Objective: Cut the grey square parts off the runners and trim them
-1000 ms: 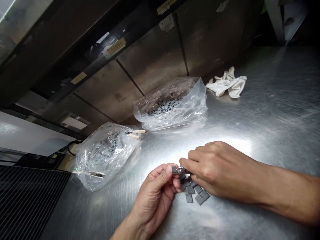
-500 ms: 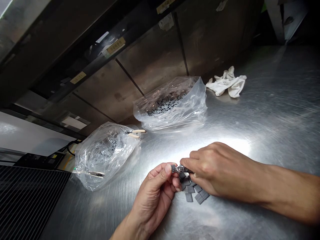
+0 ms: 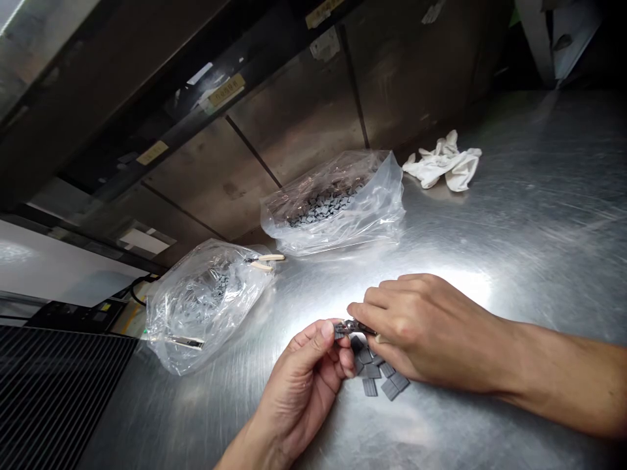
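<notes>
Head view: by the far left edge of the pile of loose grey pieces (image 3: 371, 371), a small grey piece (image 3: 338, 331) is pinched between thumb and fingers of the left hand (image 3: 302, 369). At the pile's far side, a metal-tipped tool (image 3: 349, 326) is clasped in the curled right hand (image 3: 414, 324), its tip meeting the piece. The left thumb could be nipped if the tool slipped, so close is the tip. Were the pinch loosened, the piece could be dropped and lost among the pile.
</notes>
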`<action>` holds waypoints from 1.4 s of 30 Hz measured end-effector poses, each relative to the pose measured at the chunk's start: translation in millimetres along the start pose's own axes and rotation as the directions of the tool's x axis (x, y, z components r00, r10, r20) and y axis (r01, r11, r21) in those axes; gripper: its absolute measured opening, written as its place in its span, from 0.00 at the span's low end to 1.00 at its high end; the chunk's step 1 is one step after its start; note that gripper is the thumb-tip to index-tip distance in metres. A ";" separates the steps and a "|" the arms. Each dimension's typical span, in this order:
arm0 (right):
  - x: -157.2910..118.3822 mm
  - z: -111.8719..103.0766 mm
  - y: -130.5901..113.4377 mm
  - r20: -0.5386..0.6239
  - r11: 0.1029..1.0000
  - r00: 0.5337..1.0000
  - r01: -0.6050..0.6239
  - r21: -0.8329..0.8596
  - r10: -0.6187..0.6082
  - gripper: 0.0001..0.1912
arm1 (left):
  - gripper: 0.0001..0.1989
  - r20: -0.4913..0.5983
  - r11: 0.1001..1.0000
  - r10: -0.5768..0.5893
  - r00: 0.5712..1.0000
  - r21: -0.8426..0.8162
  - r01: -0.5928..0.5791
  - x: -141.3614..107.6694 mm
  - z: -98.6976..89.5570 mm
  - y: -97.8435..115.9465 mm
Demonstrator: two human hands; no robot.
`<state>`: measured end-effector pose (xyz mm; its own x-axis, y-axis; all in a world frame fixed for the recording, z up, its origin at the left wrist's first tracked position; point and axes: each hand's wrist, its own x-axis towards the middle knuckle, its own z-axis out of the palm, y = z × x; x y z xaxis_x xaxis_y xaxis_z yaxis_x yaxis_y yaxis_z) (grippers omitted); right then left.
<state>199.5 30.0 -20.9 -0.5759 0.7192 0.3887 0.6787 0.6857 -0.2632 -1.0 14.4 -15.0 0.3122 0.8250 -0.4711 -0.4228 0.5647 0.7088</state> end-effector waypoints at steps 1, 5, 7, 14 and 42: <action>0.2 0.0 -0.2 0.003 1.000 1.000 0.004 -0.006 -0.004 0.02 | 0.06 0.005 1.000 0.001 1.000 0.003 -0.001 -0.2 -0.3 0.1; -0.1 -1.3 -1.6 0.021 1.000 1.000 -0.001 -0.014 0.002 0.02 | 0.07 0.010 1.000 -0.008 1.000 0.009 0.008 -0.8 -1.5 0.5; -0.1 -2.2 -2.5 0.033 1.000 0.999 -0.005 -0.014 0.005 0.02 | 0.08 0.010 1.000 -0.012 1.000 0.009 0.012 -0.9 -1.6 0.8; 0.7 -2.9 -2.7 0.044 1.000 0.999 0.005 -0.027 -0.003 0.04 | 0.09 -0.024 1.000 -0.023 0.999 0.015 0.023 0.0 -0.3 1.7; 13.7 -0.9 14.4 0.187 0.874 0.976 -0.189 0.449 0.115 0.11 | 0.08 -0.207 0.998 0.026 0.978 -0.049 -0.037 3.0 3.7 17.2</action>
<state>201.8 49.6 -18.6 -0.5693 0.8013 0.1837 0.4971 0.5135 -0.6994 -4.1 26.5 -2.3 0.1179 0.8263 -0.5507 -0.4754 0.5339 0.6993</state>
